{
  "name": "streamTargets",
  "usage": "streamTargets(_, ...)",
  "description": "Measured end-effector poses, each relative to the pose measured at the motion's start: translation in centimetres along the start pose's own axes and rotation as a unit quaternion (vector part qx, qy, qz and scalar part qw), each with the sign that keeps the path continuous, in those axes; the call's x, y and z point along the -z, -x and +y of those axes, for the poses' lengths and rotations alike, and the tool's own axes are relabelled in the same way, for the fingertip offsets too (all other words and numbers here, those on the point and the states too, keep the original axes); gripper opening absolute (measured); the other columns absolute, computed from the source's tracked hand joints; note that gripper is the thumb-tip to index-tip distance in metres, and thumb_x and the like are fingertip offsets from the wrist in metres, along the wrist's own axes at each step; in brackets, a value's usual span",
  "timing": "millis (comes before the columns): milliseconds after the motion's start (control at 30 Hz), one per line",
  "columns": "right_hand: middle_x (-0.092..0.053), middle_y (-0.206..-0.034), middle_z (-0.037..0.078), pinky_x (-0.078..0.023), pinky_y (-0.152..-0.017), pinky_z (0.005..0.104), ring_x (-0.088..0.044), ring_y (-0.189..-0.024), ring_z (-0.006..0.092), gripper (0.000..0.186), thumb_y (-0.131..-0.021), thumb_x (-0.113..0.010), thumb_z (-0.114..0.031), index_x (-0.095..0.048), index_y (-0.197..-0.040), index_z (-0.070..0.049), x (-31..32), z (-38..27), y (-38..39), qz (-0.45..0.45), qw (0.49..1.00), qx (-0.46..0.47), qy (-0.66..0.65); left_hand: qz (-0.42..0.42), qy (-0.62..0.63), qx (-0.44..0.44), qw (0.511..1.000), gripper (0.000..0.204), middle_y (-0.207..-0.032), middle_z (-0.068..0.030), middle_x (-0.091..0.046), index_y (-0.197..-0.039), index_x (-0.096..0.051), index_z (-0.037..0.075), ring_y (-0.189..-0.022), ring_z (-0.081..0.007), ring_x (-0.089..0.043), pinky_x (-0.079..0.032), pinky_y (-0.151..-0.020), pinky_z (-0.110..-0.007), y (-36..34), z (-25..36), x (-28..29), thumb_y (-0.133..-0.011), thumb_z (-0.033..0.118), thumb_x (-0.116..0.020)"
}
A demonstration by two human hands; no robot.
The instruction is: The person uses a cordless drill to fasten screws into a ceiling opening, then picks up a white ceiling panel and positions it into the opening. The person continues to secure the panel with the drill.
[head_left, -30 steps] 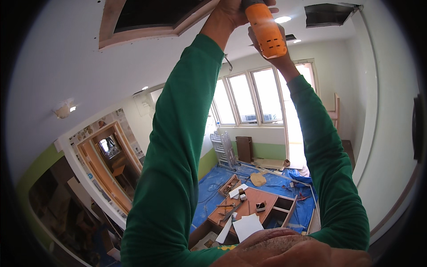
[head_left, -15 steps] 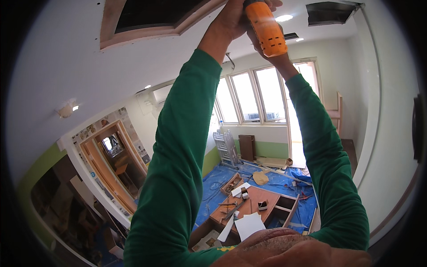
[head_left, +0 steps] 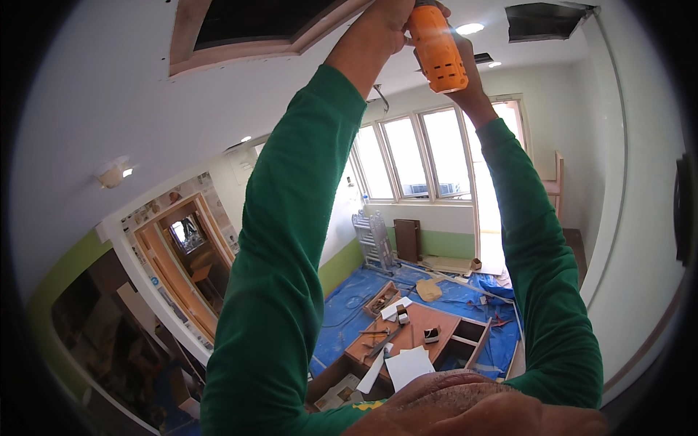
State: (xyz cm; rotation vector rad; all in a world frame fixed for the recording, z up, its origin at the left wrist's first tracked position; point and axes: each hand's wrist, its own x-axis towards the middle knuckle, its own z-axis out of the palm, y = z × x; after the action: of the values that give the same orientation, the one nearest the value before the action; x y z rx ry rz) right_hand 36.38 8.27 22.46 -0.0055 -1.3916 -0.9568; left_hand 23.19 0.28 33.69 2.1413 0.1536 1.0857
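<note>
Both of my arms, in green sleeves, reach up to the ceiling. An orange power drill (head_left: 438, 54) is raised overhead, its vented rear end toward me and its front cut off by the upper edge. My right hand (head_left: 465, 62) grips it from behind and the right side, mostly hidden by the orange body. Close against the drill's left side, near its front, my left hand (head_left: 392, 18) is closed around it; its fingers are partly hidden. The bit and the spot it meets are out of sight. Left of my hands is a framed ceiling opening (head_left: 240, 58).
Below stands a brown wooden cabinet (head_left: 429, 320) with papers and tools on it. Blue sheeting (head_left: 345, 305) covers the floor. A folded ladder (head_left: 373, 240) leans by the windows (head_left: 407, 156). Another ceiling opening (head_left: 545, 23) is at the right, and a white wall (head_left: 647, 218) runs close on that side.
The drill and both hands have shifted slightly to the right in the picture, and the room has shifted slightly too. My left forearm is raised a little higher. The grip looks the same.
</note>
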Motion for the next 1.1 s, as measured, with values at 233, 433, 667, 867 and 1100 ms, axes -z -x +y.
streamTargets(233, -0.071, -0.089, 0.011, -0.06, -0.068, 0.0322, -0.072, -0.073, 0.0246, 0.048, -0.081, -0.081, -0.008, -0.057, -0.123, -0.002, -1.2, 0.4, -0.5, 0.017, 1.0, 0.015, 0.017, 0.07, -0.069, 0.005, 0.995, 0.023, -0.083, -0.0085, -0.068, -0.095, -0.065, 0.009, -0.071, -0.0206, -0.067, -0.054, -0.065, -0.032, 0.4, 0.7, -0.8, -0.083, 0.028, -0.071)
streamTargets(433, -0.071, -0.086, 0.012, -0.059, -0.066, 0.0353, -0.073, -0.073, 0.029, 0.044, -0.082, -0.08, -0.01, -0.058, -0.119, -0.002, 0.9, -0.9, -0.7, -0.017, 0.998, -0.054, -0.002, 0.029, 0.004, -0.036, 0.999, 0.033, -0.093, -0.0116, -0.066, -0.106, -0.059, 0.004, -0.083, -0.0232, -0.068, -0.059, -0.074, -0.037, 1.5, 0.6, -0.3, -0.091, 0.03, -0.076)
streamTargets(667, -0.069, -0.086, 0.014, -0.056, -0.064, 0.0383, -0.071, -0.071, 0.0342, 0.043, -0.08, -0.083, -0.012, -0.058, -0.115, -0.002, 1.6, -1.5, -1.4, 0.02, 0.998, -0.028, 0.046, 0.058, 0.132, -0.041, 0.989, 0.032, -0.085, -0.0127, -0.059, -0.098, -0.053, 0.003, -0.08, -0.0249, -0.066, -0.062, -0.073, -0.045, 0.2, 1.5, -1.6, -0.093, 0.025, -0.075)
streamTargets(867, -0.067, -0.098, 0.011, -0.053, -0.075, 0.0378, -0.066, -0.084, 0.0303, 0.044, -0.079, -0.085, -0.013, -0.061, -0.116, -0.005, 1.4, -2.1, -0.8, 0.036, 0.995, 0.017, 0.091, 0.04, 0.125, -0.022, 0.991, 0.024, -0.074, -0.0092, -0.054, -0.092, -0.051, 0.006, -0.064, -0.0237, -0.063, -0.06, -0.059, -0.043, -0.8, 1.1, -1.1, -0.091, 0.018, -0.072)
streamTargets(1100, -0.068, -0.1, 0.009, -0.054, -0.076, 0.035, -0.066, -0.084, 0.0265, 0.048, -0.078, -0.086, -0.014, -0.062, -0.119, -0.005, 1.2, -0.8, -0.4, -0.012, 0.997, -0.067, 0.041, 0.054, 0.116, -0.033, 0.991, 0.02, -0.073, -0.0087, -0.054, -0.09, -0.051, 0.006, -0.062, -0.0217, -0.062, -0.058, -0.055, -0.042, -1.3, 0.9, -1.3, -0.089, 0.014, -0.069)
